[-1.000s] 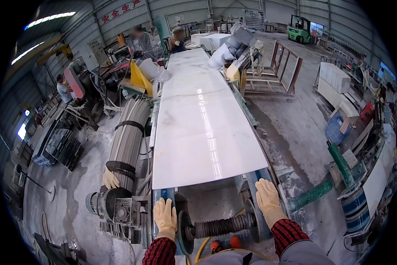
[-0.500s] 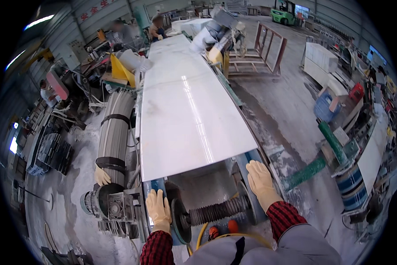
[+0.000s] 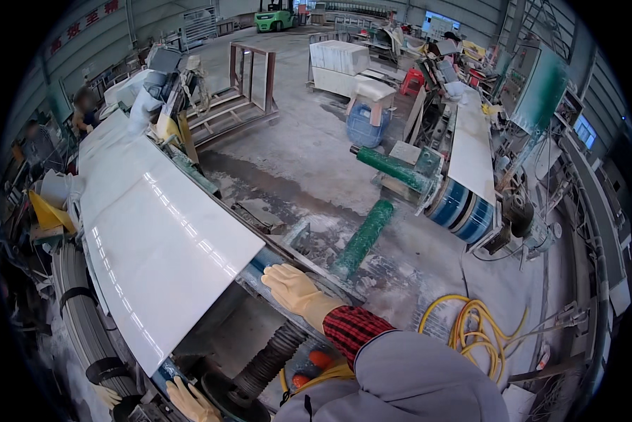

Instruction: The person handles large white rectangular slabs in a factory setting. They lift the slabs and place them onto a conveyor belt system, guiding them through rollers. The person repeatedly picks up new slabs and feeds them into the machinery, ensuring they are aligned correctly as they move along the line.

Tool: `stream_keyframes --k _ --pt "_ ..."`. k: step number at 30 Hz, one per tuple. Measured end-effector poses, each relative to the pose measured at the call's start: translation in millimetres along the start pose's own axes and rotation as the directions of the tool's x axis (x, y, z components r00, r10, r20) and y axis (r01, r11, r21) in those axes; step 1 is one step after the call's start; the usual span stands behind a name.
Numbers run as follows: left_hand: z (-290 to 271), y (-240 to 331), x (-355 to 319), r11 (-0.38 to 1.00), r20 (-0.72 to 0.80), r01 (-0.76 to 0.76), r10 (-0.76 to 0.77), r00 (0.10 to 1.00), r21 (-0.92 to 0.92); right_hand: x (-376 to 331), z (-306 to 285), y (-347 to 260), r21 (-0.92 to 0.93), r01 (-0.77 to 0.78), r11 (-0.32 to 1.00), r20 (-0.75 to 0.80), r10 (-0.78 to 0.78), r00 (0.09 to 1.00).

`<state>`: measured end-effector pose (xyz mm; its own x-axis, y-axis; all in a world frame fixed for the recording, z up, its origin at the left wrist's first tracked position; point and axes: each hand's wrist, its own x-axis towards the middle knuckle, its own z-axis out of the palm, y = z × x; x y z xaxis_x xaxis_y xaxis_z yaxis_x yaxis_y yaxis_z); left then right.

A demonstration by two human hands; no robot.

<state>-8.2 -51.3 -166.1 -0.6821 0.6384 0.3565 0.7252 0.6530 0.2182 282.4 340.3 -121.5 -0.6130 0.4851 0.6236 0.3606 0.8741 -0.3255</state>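
A glossy white slab (image 3: 162, 246) lies flat along a blue-railed machine frame, its near edge just beyond my hands. My right hand (image 3: 292, 288), in a cream rubber glove, rests palm down on the frame's right rail near the slab's corner, fingers out straight. My left hand (image 3: 191, 401), gloved alike, lies flat on the left rail at the lower edge of the picture, fingers apart. Neither hand grips anything. Between them a dark ribbed roller shaft (image 3: 270, 362) spans the frame's near end. A loose cream glove (image 3: 107, 396) sits by the grey pleated cover (image 3: 84, 313) on the left.
Green cylinders (image 3: 366, 238) stick out right of the frame. Yellow hose (image 3: 479, 329) coils on the floor at my right. Farther off stand a blue barrel (image 3: 367, 125), a rusty metal rack (image 3: 249, 88), white blocks (image 3: 339, 60) and a green forklift (image 3: 276, 17). People are at the far left.
My view has swung to the right, so the slab and frame now appear farther left and tilted. Both hands stay flat on the rails.
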Motion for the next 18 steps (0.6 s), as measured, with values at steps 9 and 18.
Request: stream_keyframes --k 9,18 --pt "-6.9 8.0 6.7 0.997 0.056 0.003 -0.008 0.998 0.078 -3.4 -4.2 -2.5 -0.018 -0.011 1.0 -0.016 0.011 1.0" --pt "-11.1 16.6 1.8 1.0 0.025 -0.001 0.001 1.0 0.001 -7.0 -4.7 -0.7 -0.02 -0.029 0.999 -0.001 0.029 1.0"
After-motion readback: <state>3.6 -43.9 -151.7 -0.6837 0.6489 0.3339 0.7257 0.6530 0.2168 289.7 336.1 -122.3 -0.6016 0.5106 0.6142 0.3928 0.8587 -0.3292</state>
